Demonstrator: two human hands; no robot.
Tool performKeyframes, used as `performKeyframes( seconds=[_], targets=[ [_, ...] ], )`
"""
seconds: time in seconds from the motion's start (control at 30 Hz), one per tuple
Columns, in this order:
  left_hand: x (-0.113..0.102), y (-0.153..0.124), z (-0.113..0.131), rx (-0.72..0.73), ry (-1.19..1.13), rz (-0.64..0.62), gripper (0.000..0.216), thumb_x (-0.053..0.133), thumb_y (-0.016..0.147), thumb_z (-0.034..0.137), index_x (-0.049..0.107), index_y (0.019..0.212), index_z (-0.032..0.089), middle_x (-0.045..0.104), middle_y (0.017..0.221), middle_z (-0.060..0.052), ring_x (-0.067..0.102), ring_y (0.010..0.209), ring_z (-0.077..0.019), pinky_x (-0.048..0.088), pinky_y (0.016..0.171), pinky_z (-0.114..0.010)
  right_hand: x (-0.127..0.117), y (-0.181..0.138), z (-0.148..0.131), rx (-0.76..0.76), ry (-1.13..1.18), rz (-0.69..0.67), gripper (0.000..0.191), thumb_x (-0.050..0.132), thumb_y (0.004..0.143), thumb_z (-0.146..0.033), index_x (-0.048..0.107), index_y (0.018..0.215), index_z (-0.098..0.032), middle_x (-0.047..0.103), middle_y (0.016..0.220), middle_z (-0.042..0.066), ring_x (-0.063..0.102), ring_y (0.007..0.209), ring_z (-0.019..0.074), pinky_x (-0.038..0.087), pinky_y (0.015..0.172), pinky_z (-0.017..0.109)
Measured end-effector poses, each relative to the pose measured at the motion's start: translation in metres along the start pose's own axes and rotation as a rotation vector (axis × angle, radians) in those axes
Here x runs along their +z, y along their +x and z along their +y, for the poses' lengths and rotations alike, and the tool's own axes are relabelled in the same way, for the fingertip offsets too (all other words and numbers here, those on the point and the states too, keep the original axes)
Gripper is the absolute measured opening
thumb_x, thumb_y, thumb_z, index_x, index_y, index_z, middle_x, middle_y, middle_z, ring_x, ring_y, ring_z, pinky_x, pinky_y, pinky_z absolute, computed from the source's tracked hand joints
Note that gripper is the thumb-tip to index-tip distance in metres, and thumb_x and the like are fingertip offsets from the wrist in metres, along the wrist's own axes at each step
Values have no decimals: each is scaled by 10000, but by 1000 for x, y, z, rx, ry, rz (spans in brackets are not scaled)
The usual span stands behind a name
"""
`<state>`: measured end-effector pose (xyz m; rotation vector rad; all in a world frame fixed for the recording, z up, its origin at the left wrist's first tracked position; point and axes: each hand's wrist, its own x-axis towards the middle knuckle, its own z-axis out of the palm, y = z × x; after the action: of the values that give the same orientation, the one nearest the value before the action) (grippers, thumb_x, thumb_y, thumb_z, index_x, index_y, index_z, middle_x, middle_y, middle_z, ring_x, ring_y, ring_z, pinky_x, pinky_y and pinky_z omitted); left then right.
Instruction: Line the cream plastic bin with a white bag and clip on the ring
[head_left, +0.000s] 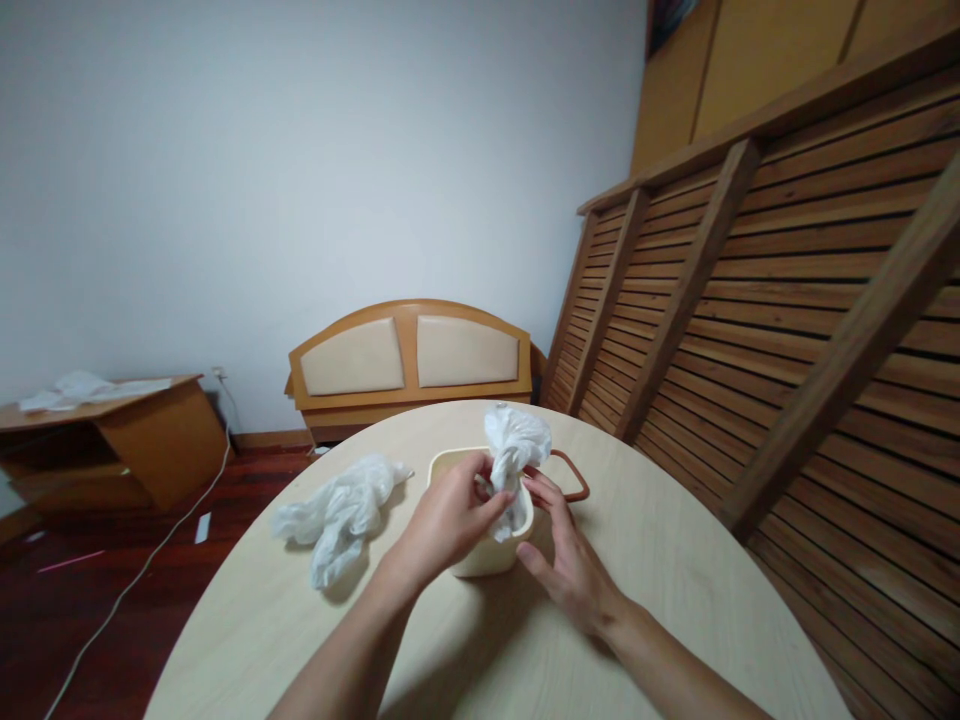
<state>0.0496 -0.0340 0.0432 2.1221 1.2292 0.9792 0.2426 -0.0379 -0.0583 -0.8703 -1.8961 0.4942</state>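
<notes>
A small cream bin (486,558) stands on the round pale wooden table (675,580). A crumpled white plastic bag (514,450) rises out of it. My left hand (450,520) pinches this bag at the bin's rim, fingers closed on it. My right hand (562,550) rests against the bin's right side, fingertips touching the bag's lower part near the rim. A brown ring-shaped rim piece (570,478) lies on the table just behind my right hand. A second crumpled white plastic bag (337,515) lies on the table left of the bin.
Beyond the table a wooden headboard (409,360) leans on the white wall. A slatted wooden frame (787,330) stands along the right. A low wooden cabinet (112,440) with white sheets sits at left, with a white cable (150,560) on the dark floor.
</notes>
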Motion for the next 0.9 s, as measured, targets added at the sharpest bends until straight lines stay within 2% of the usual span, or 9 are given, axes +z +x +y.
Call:
performKeyframes(
  seconds=[0.1,0.23,0.33,0.43,0.53,0.63,0.7,0.8,0.9],
  targets=[
    [-7,1,-3,120,13,42,132,641,864,270,683,973,207,713,1037,-73,648,961,-231,487,867,-321,-1,12,-7,56,30,70,606,510,970,-507,304,1476,-244,358,1556,157,387,1425,319,373,1151,512],
    [-14,5,-9,108,-97,-2,199,622,879,262,710,1053,221,741,1050,-62,667,962,-230,504,783,-289,-5,51,-30,80,46,182,571,596,938,-455,374,1422,-247,489,1471,140,495,1338,288,437,1093,485],
    [-17,10,-15,96,-160,-2,185,590,882,234,728,997,192,756,960,-61,680,867,-215,507,747,-283,-8,88,-47,40,59,135,352,613,930,-376,557,1242,-224,669,1231,96,633,1135,236,479,1029,432],
    [-18,15,-20,87,-190,69,132,622,860,239,721,903,162,744,847,-59,672,795,-204,510,748,-291,-5,113,-54,86,130,119,231,651,886,-323,633,1081,-200,726,998,69,688,927,208,552,854,364],
    [-20,17,-22,57,-298,159,164,674,836,315,706,884,162,734,871,-69,674,832,-211,523,712,-278,2,119,-54,77,236,157,230,654,879,-300,625,1082,-196,724,950,60,691,881,194,561,787,326],
    [-24,18,-21,-72,-540,263,364,747,763,492,653,895,166,706,884,-70,672,820,-215,494,538,-221,4,116,-54,20,234,142,215,654,891,-292,636,1090,-212,717,997,57,683,891,185,557,797,320],
    [-27,19,-20,-139,-694,310,509,815,671,547,613,950,172,691,856,-49,665,792,-200,486,502,-200,2,113,-56,-18,203,96,225,660,895,-288,645,1110,-224,715,1018,53,680,892,184,554,803,324],
    [-33,18,-19,-181,-842,338,618,879,605,513,582,1024,171,676,783,-15,656,748,-164,501,534,-189,-5,111,-57,-37,141,118,183,665,898,-303,669,1065,-226,714,1015,52,671,884,189,548,801,333],
    [-36,17,-16,-180,-937,372,632,913,587,446,562,1036,173,667,769,4,663,740,-144,486,531,-166,-11,113,-54,-12,155,242,181,670,896,-344,666,1027,-219,705,972,52,658,839,189,546,771,336]
  ],
)
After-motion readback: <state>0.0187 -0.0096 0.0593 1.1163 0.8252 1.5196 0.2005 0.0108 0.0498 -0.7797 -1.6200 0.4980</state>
